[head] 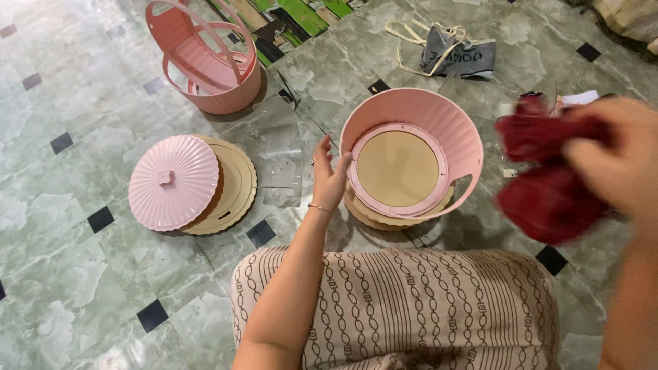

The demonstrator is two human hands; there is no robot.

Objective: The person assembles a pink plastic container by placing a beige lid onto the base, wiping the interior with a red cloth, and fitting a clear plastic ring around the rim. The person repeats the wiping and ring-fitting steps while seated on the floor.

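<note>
Take the tilted pink bowl (449, 133) in the middle of the floor (82, 288) as the marker. Far to its left lies a ribbed pink lid (173, 181), resting on a stack of tan round boards (236, 185). Up and to the left of the bowl stands a pink basket (209, 65) with hoop handles.

The left hand (329, 179) presses against the bowl's left rim, fingers spread and open, steadying it rather than clasping it. Inside the bowl, a round tan board (397, 168) sits within a pink ring (439, 157); more tan discs (363, 212) lie under the bowl's lower edge.

To the bowl's right, the right hand (613, 161) is closed around a dark red cloth (548, 178), blurred with motion and raised off the floor. Behind the bowl lies a grey cloth bag (456, 51) with pale straps.

As I see it, the left hand would do well to hold the rim firmly so the bowl stays tipped toward the person, and the bunched cloth should be brought in low and centred over the board, so it neither snags the ring nor knocks the bowl off the discs.
</note>
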